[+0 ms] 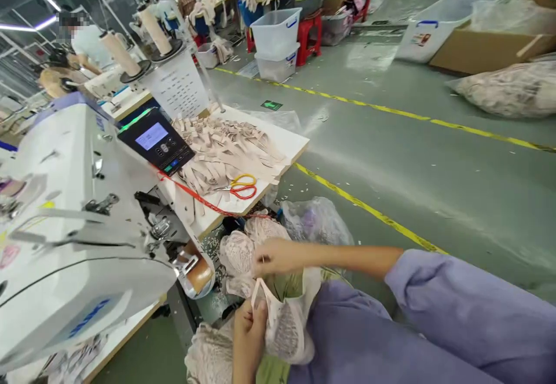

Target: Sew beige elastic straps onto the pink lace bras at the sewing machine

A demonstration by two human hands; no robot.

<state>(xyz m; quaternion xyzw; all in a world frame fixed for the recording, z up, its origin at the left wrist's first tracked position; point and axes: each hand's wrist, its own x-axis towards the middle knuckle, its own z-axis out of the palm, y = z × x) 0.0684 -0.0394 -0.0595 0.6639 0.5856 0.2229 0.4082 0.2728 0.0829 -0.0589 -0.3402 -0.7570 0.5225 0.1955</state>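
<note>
A pale pink lace garment [286, 329] lies over my lap, below and right of the sewing machine's arm end. My left hand [251, 326] is closed on its edge, with the thumb pressed on a narrow pale strip. Above it, my right hand [273, 256] is pinched close to the top of the strip; it is slightly blurred, and what its fingertips hold is too small to name. More lace pieces [237, 252] hang just beyond my hands, and another lace bundle [211, 352] lies below left.
The white sewing machine [87, 245] fills the left side. On its table [291, 141] are cut fabric strips [217, 152], scissors [243, 187] and a red cord. A control panel [156, 141] stands behind. Plastic bins [275, 36], bags, boxes and other people are farther off.
</note>
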